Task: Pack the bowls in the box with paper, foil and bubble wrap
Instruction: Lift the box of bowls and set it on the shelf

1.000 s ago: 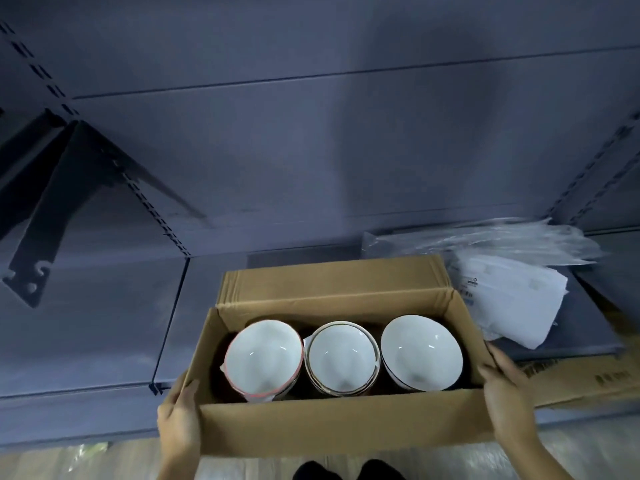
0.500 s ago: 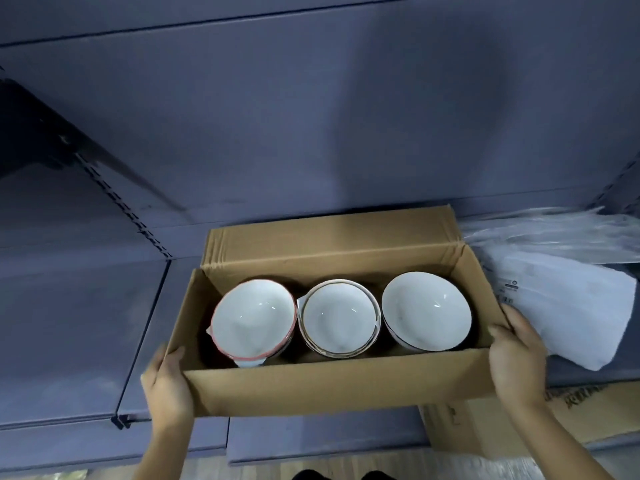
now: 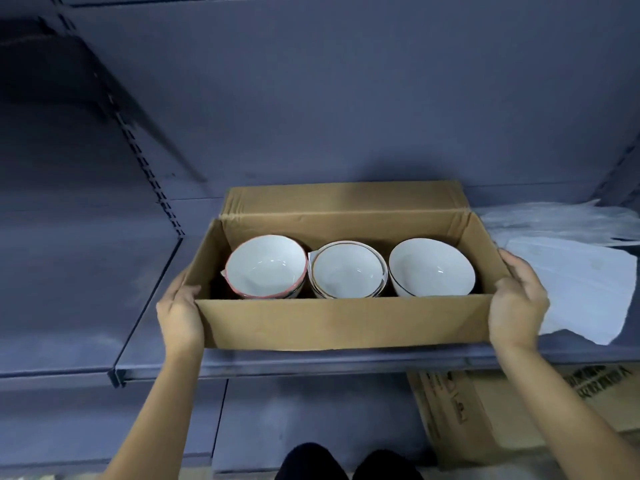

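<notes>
Box (image 3: 343, 322) on shelf (image 3: 311, 363) front edge, flaps open, gripped at both ends: left hand (image 3: 180, 315) clasps left wall, right hand (image 3: 517, 308) clasps right wall. Paper (image 3: 581, 289) beside box, toward shelf's right end. Three bowls (image 3: 431, 266) inside in row, side by side, paper around middle one. Judged: bowls loaded; top padding and closing left. Foil, bubble wrap not identifiable.

Dark print on the lower cardboard box (image 3: 519, 410) under the shelf, too blurred to read; nothing else legible.
</notes>
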Motion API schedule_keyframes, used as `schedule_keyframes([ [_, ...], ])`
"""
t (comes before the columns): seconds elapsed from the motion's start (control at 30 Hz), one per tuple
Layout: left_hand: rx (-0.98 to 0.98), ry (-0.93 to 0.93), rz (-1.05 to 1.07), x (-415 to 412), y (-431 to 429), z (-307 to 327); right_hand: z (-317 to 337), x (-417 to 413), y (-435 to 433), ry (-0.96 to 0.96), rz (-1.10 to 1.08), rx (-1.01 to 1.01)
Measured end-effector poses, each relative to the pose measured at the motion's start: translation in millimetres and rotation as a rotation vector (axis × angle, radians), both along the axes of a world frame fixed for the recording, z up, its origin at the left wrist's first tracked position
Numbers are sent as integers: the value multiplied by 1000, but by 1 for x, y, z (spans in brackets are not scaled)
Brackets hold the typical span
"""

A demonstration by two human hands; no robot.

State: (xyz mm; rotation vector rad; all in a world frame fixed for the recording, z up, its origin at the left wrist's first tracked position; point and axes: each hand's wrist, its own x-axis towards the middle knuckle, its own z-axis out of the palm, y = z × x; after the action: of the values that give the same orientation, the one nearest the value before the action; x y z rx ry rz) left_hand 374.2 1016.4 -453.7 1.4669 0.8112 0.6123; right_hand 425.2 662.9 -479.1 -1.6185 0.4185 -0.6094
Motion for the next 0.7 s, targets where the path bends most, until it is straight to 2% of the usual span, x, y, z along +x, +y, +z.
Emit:
schedule_keyframes([
  [0.27, 61, -45, -51, -7, -1, -5, -1, 4, -1, -11, -9, -13],
  [0.5, 27, -31, 4, 2, 2, -10, -5, 13, 1, -19, -70, -28],
  [0.7, 22, -38, 7, -3, -1, -13, -4, 9, -1, -38, -27, -22],
])
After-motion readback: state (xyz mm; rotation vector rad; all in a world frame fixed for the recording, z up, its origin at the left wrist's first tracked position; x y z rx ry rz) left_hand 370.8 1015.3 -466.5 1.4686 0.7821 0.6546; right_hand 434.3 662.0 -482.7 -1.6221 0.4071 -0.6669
